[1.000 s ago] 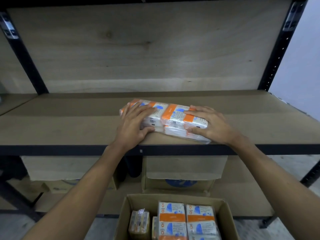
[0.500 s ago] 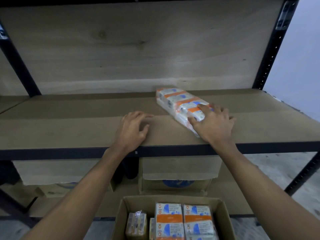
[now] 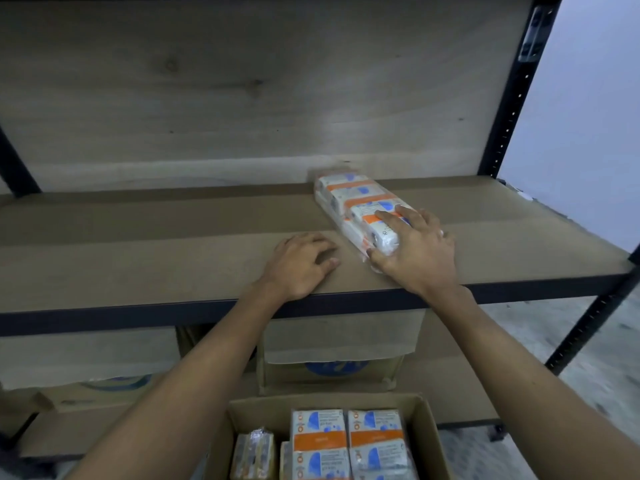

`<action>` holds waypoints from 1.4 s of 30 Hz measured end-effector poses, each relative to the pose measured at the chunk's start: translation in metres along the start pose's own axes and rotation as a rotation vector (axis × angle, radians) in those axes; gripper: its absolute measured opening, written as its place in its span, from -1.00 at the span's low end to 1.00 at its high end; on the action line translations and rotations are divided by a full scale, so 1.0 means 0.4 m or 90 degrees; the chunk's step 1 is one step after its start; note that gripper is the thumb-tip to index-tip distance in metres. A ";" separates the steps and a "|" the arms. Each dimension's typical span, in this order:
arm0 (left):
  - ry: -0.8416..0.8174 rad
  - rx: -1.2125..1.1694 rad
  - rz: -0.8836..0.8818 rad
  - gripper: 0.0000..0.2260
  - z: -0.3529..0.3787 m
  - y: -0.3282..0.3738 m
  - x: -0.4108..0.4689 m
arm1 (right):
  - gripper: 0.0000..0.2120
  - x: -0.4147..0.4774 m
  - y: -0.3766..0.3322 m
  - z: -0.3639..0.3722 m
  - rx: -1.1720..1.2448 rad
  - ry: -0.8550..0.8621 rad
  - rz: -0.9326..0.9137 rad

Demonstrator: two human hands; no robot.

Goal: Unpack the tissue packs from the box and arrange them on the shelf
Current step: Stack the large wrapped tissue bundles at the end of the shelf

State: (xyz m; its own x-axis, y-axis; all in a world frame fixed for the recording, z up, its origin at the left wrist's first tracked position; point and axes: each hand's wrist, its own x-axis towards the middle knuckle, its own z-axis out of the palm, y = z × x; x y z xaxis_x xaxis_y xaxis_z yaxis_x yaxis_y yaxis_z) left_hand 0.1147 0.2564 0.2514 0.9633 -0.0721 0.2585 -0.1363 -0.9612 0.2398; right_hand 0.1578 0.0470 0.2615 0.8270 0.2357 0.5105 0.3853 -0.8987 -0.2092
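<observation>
Risks, as we judge them:
- The tissue pack [image 3: 360,209] lies skewed on the shelf [image 3: 138,244], its long axis running from the near right toward the far left. If it is left at this angle, later packs may not sit flush beside it and the row would drift.
- The wrap looks glossy and loose. A push from one end could buckle the bundle, or let the hand slide over the film, instead of moving the whole pack.
- The far end sits close to the back panel [image 3: 242,98]; we cannot tell whether they touch. More pushing may jam that corner and swing the near end out toward the front edge.
- The box [image 3: 426,431] stands directly below, so a pack that slips off the edge would likely drop into or beside it.

Hands:
- The right hand [image 3: 415,251] grips the near end of the pack, with fingers spread over the top and the thumb curled against the end face.
- The left hand [image 3: 298,265] rests palm down on the shelf just left of the pack. Its fingers are loosely bent and it holds nothing.

The pack:
- It is a long, flat bundle of small white units in clear film, with orange bands and blue marks.
- It lies flat, right of the shelf's centre.
- The film crinkles at the near corner.
- The remaining packs [image 3: 346,441] in the box carry the same print and stand upright, side by side.
</observation>
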 end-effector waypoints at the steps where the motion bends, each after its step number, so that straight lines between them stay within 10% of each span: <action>1: -0.008 0.005 0.005 -0.61 0.005 0.006 0.005 | -0.40 0.000 0.004 0.002 0.001 0.005 0.004; 42: -0.085 -0.023 0.031 -0.53 0.192 0.402 0.345 | -0.37 0.162 0.607 -0.060 -0.061 0.044 0.205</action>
State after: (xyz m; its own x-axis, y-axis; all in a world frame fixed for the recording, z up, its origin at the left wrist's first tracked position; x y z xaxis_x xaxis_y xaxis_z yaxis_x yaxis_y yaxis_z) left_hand 0.2434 0.0714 0.2536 0.9773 -0.1551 0.1441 -0.1890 -0.9458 0.2639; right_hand 0.2950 -0.1650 0.2638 0.8690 -0.0879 0.4870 0.0669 -0.9542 -0.2915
